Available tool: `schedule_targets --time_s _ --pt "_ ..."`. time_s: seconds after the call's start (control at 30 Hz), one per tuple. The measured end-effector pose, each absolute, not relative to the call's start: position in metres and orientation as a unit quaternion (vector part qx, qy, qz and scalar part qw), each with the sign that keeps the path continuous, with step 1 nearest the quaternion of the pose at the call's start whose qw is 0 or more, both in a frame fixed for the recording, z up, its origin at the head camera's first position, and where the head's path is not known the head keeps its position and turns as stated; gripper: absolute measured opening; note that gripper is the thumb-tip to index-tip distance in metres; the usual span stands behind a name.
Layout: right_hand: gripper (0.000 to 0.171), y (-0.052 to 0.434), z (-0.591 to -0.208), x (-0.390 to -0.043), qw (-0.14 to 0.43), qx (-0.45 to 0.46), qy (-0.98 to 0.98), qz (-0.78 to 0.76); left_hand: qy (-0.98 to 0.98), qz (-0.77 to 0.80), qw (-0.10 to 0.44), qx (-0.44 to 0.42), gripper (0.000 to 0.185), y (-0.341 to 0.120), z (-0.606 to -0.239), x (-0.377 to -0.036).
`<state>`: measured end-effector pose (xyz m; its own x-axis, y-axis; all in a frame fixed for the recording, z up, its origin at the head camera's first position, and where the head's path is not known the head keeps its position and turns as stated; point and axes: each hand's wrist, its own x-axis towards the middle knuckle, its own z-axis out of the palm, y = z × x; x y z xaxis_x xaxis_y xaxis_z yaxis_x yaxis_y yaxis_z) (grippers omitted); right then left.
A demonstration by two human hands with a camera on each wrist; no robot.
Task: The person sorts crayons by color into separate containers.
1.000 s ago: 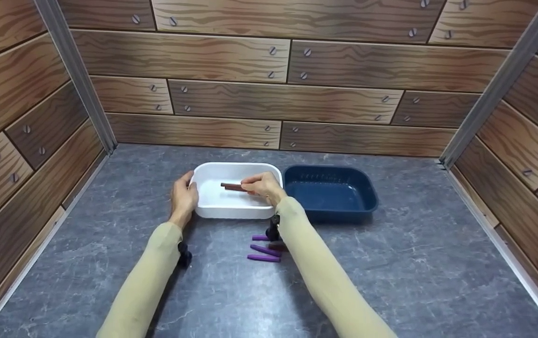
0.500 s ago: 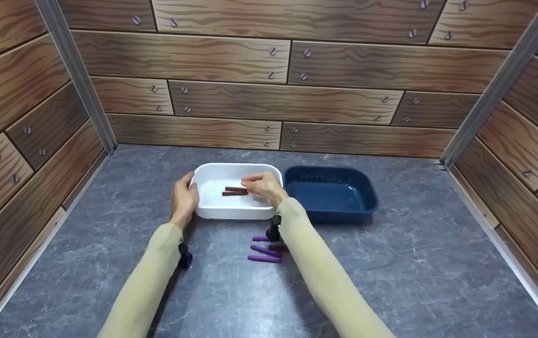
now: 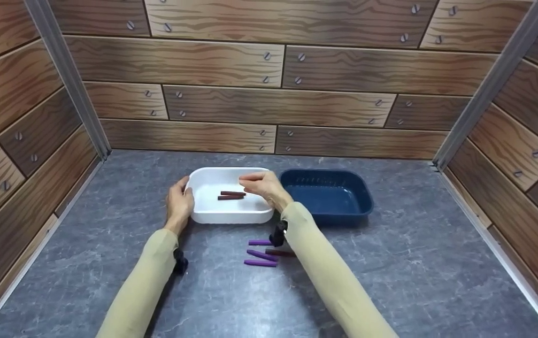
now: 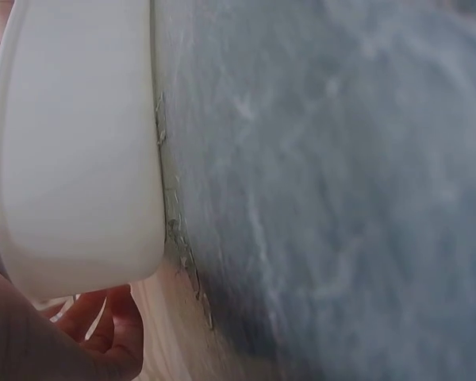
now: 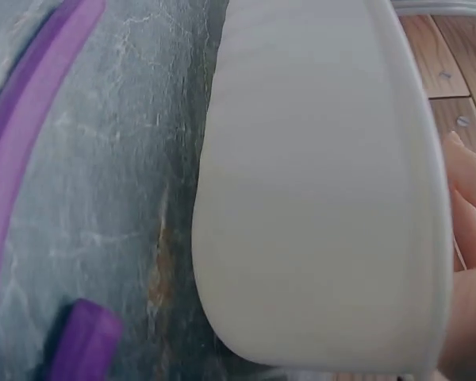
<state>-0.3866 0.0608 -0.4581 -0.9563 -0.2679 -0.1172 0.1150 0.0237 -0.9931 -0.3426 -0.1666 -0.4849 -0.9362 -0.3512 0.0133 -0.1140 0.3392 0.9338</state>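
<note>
Brown sticks (image 3: 231,195), two of them, lie side by side in the white tray (image 3: 203,213), so that part looks done. Right hand (image 3: 262,185) hovers just above the tray w/ fingers loosely bent, gripping nothing; looks released. Left hand (image 3: 178,203) rests against the tray's left wall, fingers bent around the rim, steadying it. Left on the grey countertop (image 3: 391,272), near the tray's front edge: three purple sticks (image 3: 260,253) and one more brown stick (image 3: 282,253), partly hidden by the right forearm. Blue tray (image 3: 339,213) sits just beside the white one, holding nothing visible. Judging by that, approx. a third sorted; purple ones untouched.
</note>
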Motion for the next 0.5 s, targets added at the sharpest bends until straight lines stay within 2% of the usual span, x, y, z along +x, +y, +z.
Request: schedule_targets --time_s 0.27,0.5 --pt "0.035 0.067 -0.454 -0.370 0.153 -0.106 0.682 -0.707 -0.813 -0.555 0.112 0.136 0.046 -0.166 -0.485 -0.342" --pt "0.035 0.085 -0.455 -0.360 0.146 -0.102 0.665 -0.725 -0.816 -0.552 0.106 0.133 0.046 -0.165 -0.485 -0.341"
